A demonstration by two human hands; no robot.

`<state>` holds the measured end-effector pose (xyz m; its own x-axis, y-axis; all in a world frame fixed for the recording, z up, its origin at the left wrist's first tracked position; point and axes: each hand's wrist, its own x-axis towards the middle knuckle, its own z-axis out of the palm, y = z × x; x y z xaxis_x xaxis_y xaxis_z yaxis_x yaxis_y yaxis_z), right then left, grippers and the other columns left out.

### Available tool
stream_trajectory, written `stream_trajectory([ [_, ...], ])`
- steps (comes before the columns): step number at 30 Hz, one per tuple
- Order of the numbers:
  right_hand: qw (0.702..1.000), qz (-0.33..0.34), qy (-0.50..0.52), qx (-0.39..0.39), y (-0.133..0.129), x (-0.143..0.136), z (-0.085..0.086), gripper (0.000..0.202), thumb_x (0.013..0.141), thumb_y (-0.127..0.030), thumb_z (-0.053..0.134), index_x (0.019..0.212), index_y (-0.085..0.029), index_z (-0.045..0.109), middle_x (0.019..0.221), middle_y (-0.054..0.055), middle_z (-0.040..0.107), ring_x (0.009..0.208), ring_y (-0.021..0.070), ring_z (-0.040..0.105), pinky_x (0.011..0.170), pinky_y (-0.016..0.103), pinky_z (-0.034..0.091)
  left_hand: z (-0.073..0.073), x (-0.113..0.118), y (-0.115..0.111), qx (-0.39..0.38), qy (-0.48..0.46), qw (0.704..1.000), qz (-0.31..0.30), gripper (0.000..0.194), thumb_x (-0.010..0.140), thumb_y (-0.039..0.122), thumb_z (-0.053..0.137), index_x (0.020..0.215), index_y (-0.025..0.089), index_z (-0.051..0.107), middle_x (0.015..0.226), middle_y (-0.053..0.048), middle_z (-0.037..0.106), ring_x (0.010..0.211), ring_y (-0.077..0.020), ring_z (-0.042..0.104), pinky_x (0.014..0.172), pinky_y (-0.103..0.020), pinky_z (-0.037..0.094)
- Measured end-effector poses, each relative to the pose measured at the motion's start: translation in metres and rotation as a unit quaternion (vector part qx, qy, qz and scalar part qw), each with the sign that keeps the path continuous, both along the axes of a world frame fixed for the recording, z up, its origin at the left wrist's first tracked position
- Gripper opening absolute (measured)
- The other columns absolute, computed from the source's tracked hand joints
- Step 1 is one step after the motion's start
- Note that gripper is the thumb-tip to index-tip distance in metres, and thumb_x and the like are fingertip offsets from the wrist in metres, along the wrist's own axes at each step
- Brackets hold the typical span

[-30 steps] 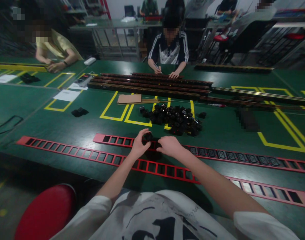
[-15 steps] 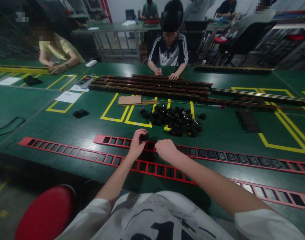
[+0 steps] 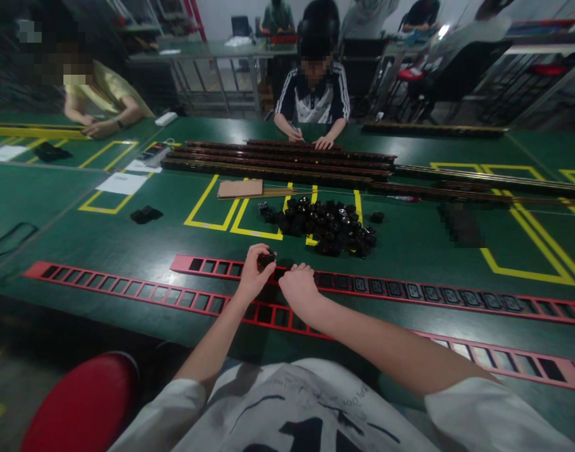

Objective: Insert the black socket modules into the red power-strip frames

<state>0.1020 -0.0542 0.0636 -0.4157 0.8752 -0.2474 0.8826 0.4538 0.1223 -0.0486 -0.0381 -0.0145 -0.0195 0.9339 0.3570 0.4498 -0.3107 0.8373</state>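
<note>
Left hand (image 3: 256, 274) pinches a black piece (image 3: 267, 258) over the far red frame (image 3: 179, 263); right hand (image 3: 299, 290) is curled over that frame too — can't tell if it's gripping anything. I'd keep the piece square to the slots (image 3: 209, 267) — no forcing.

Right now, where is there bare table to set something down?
Between the black pile and dark item at right; also between the small black pieces and the near red strip. Crowded: around left hand and right hand, and along the stacked rails.
</note>
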Motion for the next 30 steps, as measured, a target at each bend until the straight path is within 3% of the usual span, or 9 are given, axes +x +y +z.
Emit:
stream_trajectory([
  [3,1.000,-0.017,0.005,0.011,-0.001,-0.003,-0.002,0.039,0.088,0.003,0.042,0.113,0.005,0.071,0.112,0.040,0.068,0.099,0.0374,0.072,0.074,0.048,0.057,-0.002,-0.001,0.002,0.004,-0.005,1.000,0.009,0.026,0.087,0.020,0.064,0.111,0.023,0.054,0.123,-0.010,0.058,0.117,-0.0247,0.063,0.099,-0.044,0.055],
  [8,0.998,-0.053,0.012,0.006,-0.003,-0.009,-0.005,0.048,0.086,0.004,0.039,0.128,0.010,0.063,0.123,0.043,0.061,0.110,0.0429,0.070,0.077,0.055,0.059,-0.003,0.002,0.001,-0.019,-0.071,0.997,-0.027,0.042,0.087,0.023,0.064,0.126,0.024,0.050,0.125,-0.009,0.060,0.116,-0.0228,0.065,0.102,-0.043,0.054],
  [13,0.999,-0.045,-0.005,0.003,-0.003,-0.011,-0.006,0.051,0.085,0.006,0.039,0.130,0.012,0.060,0.125,0.043,0.058,0.114,0.0450,0.068,0.076,0.059,0.060,-0.005,0.004,0.001,-0.026,-0.122,0.992,-0.032,0.046,0.087,0.026,0.066,0.129,0.024,0.048,0.126,-0.010,0.061,0.116,-0.0224,0.066,0.107,-0.045,0.052],
  [18,1.000,0.001,0.014,-0.006,0.002,-0.002,0.002,0.040,0.086,0.004,0.046,0.117,0.005,0.070,0.115,0.040,0.066,0.103,0.0403,0.073,0.073,0.052,0.061,-0.005,0.005,0.001,-0.043,-0.111,0.992,-0.031,0.048,0.086,0.027,0.066,0.130,0.023,0.048,0.128,-0.011,0.061,0.119,-0.0230,0.065,0.110,-0.046,0.050],
  [22,0.999,0.034,0.016,0.006,-0.002,0.013,0.010,0.034,0.089,0.002,0.048,0.112,0.003,0.072,0.106,0.034,0.071,0.093,0.0325,0.073,0.071,0.040,0.058,-0.004,0.005,0.001,-0.044,-0.115,0.992,-0.036,0.047,0.087,0.027,0.065,0.130,0.023,0.048,0.127,-0.010,0.062,0.118,-0.0227,0.065,0.109,-0.045,0.050],
  [25,0.997,0.064,0.036,0.028,-0.010,0.021,0.014,0.024,0.094,-0.013,0.056,0.103,-0.001,0.074,0.096,0.028,0.073,0.085,0.0300,0.071,0.066,0.035,0.054,-0.003,0.005,0.000,-0.047,-0.129,0.990,-0.042,0.046,0.087,0.027,0.066,0.130,0.023,0.049,0.125,-0.010,0.062,0.116,-0.0225,0.065,0.106,-0.043,0.051],
  [28,0.991,0.119,0.065,0.006,-0.015,0.028,0.017,0.036,0.097,-0.041,0.060,0.088,-0.010,0.077,0.090,0.022,0.073,0.088,0.0311,0.069,0.073,0.040,0.051,-0.002,0.005,0.000,-0.058,-0.148,0.986,-0.049,0.047,0.087,0.026,0.067,0.130,0.022,0.049,0.124,-0.009,0.062,0.112,-0.0216,0.065,0.104,-0.042,0.051],
  [30,0.984,0.160,0.078,-0.003,-0.015,0.032,0.019,0.035,0.100,-0.039,0.055,0.090,-0.015,0.078,0.090,0.017,0.074,0.089,0.0293,0.068,0.077,0.041,0.048,-0.002,0.005,-0.001,-0.063,-0.158,0.984,-0.052,0.048,0.086,0.027,0.068,0.130,0.022,0.049,0.124,-0.009,0.061,0.112,-0.0217,0.065,0.103,-0.042,0.052],
])
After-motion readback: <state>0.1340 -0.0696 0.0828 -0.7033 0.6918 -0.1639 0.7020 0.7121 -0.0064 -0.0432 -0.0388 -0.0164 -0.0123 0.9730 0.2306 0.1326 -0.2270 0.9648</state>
